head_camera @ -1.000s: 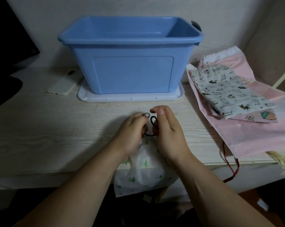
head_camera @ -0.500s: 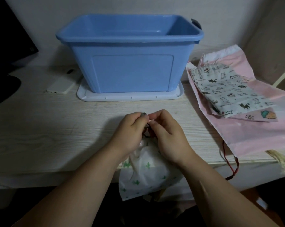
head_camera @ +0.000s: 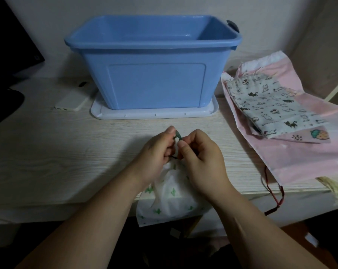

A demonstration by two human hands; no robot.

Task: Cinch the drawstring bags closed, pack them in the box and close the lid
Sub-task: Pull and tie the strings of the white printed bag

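Both hands work close together near the front of the counter [head_camera: 47, 152]. The left grip [head_camera: 156, 152] is clamped on the dark cord [head_camera: 178, 135] of the cactus bag [head_camera: 170, 199], with thumb and forefinger pinching it at the top. The right grip [head_camera: 201, 158] is clamped on the same cord just beside it, fingers curled in. The knuckles of the two hands are nearly touching. A short piece of cord also shows lower down between the hands.

The cactus bag is white with small green cacti. Its mouth is gathered tight under the hands, and its body hangs over the counter's front edge.

The blue box [head_camera: 145, 45] stands open behind the hands, well apart from them. It sits on its white lid [head_camera: 203, 113], which lies flat on the counter. Nothing shows in the part of the box that is visible.

To the right, the cat bag [head_camera: 271, 105] lies flat on the pink bag [head_camera: 300, 158], with a strawberry-print piece [head_camera: 310, 135] showing under its near edge. The pink bag's red cord [head_camera: 275, 195] dangles over the counter's edge. A white phone [head_camera: 73, 100] lies left of the lid.
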